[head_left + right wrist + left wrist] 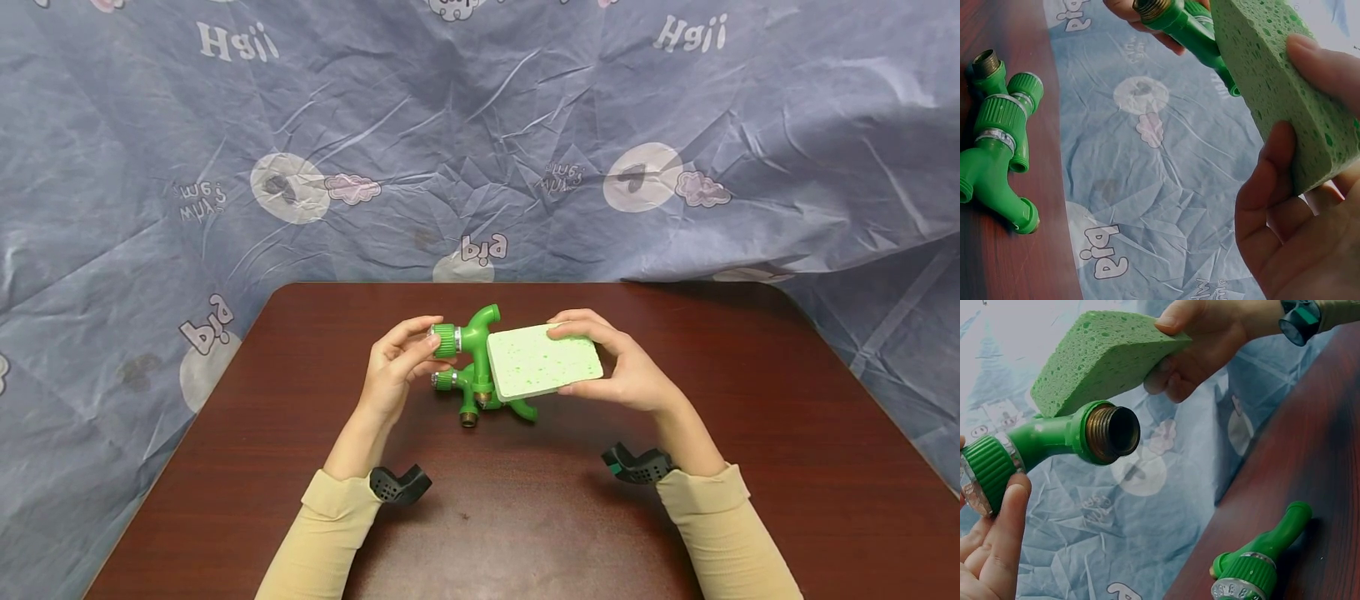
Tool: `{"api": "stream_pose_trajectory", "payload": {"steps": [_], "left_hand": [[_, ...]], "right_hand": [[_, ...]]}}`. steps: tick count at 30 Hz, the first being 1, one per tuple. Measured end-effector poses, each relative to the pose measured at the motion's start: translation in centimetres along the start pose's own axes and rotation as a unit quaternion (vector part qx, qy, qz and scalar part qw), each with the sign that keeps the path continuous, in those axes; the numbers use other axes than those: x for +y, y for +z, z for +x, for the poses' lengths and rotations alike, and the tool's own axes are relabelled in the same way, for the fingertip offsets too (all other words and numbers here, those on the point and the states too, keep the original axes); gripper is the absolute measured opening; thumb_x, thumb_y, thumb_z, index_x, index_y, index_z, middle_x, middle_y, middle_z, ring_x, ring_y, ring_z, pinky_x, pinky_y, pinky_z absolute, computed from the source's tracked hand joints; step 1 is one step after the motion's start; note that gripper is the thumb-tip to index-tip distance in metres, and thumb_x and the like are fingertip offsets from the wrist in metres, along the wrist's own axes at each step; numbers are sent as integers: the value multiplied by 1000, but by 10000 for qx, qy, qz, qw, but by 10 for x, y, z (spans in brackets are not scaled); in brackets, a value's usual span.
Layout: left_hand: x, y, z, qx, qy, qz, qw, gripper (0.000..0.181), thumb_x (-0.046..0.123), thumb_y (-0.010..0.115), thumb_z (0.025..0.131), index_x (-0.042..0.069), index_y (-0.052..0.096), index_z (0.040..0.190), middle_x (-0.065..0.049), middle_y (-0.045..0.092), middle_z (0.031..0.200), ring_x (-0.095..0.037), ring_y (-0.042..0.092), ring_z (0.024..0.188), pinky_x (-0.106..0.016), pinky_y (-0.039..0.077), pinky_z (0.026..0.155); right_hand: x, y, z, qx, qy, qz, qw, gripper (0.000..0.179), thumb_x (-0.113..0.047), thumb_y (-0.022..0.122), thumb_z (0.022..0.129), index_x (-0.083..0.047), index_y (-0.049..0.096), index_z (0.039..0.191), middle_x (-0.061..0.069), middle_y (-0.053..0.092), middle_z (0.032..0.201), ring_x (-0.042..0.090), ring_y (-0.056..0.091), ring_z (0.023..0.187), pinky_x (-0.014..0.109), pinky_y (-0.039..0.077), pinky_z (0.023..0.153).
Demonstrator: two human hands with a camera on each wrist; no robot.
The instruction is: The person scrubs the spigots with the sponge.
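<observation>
My left hand (392,367) pinches a green plastic faucet (476,340) by its ribbed knob, holding it above the table. The faucet's threaded brass-coloured inlet points toward me in the left wrist view. My right hand (626,367) grips a light green sponge (546,360) between thumb and fingers. In the left wrist view the sponge (1100,362) meets the faucet body (1054,434), its lower edge at or against the green plastic. Beneath the hands, more green faucets (1000,162) lie on the table, partly hidden in the head view by the held faucet and sponge.
The dark reddish-brown table (480,517) spreads out under both arms. Behind it hangs a wrinkled blue-grey cloth (480,150) with printed patterns. A black device (401,485) is worn on the left wrist and another (637,465) on the right.
</observation>
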State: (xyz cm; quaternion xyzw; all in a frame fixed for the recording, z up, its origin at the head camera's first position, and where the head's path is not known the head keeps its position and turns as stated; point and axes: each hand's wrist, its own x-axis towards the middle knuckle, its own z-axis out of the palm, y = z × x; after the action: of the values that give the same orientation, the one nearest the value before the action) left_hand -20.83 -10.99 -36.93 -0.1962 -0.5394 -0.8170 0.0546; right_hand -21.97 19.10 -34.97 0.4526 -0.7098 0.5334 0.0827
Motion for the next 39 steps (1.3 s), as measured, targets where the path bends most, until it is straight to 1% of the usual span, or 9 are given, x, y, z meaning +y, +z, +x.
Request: {"api": "stream_pose_trajectory", "payload": {"steps": [4,10,12,16,21,25,31,35,39], "left_hand": [[-1,2,0,116,-125,114,9998,24,0,57,87,5,65,109,-7,64,92,-20,66,68,-28,55,58],[-4,5,2,229,-240,205,9992,31,2,57,87,-16,55,112,-6,66,93,-16,64,63,-26,54,56],[-5,6,2,189,-190,305,9992,33,1,57,87,-19,53,114,-6,65,94,-16,63,62,-28,55,57],[-9,6,1,41,-90,460,9989,33,-1,58,88,-17,53,118,-7,64,93,-18,64,64,-33,57,62],[-12,5,0,-51,-112,518,9986,31,-1,58,89,-16,56,116,-7,66,95,-20,67,69,-36,57,66],[-12,3,1,-56,-90,497,9987,31,-1,59,89,-18,56,115,-10,66,98,-22,68,71,-39,57,68],[-12,4,2,62,-38,332,9994,31,-1,60,89,-18,54,114,-11,65,105,-22,67,76,-42,56,68],[-14,5,2,156,-53,372,9992,29,-1,61,89,-16,56,113,-11,65,101,-22,68,76,-42,56,69],[-14,7,1,368,31,361,9987,27,-2,62,87,-16,57,110,-11,65,97,-21,67,72,-42,56,67]], "right_hand": [[-6,2,3,19,-57,-74,10000,66,18,79,56,3,58,117,17,50,123,24,42,118,25,40,87],[-14,7,6,103,-33,-45,9999,64,22,76,54,9,56,114,22,49,121,23,42,117,23,41,86],[-10,9,5,112,28,-99,9999,65,21,78,54,7,57,114,20,49,122,23,42,117,24,40,87],[-1,15,4,59,99,-132,9998,65,14,82,58,1,58,117,16,49,124,25,42,118,25,42,86],[2,16,3,2,248,-198,9995,63,4,84,63,-5,59,120,10,49,127,26,42,119,26,43,85],[1,12,3,72,191,-323,9993,63,5,84,61,-5,60,119,11,50,125,25,42,118,26,42,87],[1,15,3,28,234,-304,9993,61,4,84,63,-4,59,119,11,49,126,25,42,118,25,42,87],[0,21,3,-202,443,-375,9981,61,-1,84,66,-8,59,120,6,48,127,24,42,119,27,42,88],[-8,24,6,-276,488,-403,9976,60,4,83,65,-6,59,119,8,48,126,22,43,117,26,42,86]]}}
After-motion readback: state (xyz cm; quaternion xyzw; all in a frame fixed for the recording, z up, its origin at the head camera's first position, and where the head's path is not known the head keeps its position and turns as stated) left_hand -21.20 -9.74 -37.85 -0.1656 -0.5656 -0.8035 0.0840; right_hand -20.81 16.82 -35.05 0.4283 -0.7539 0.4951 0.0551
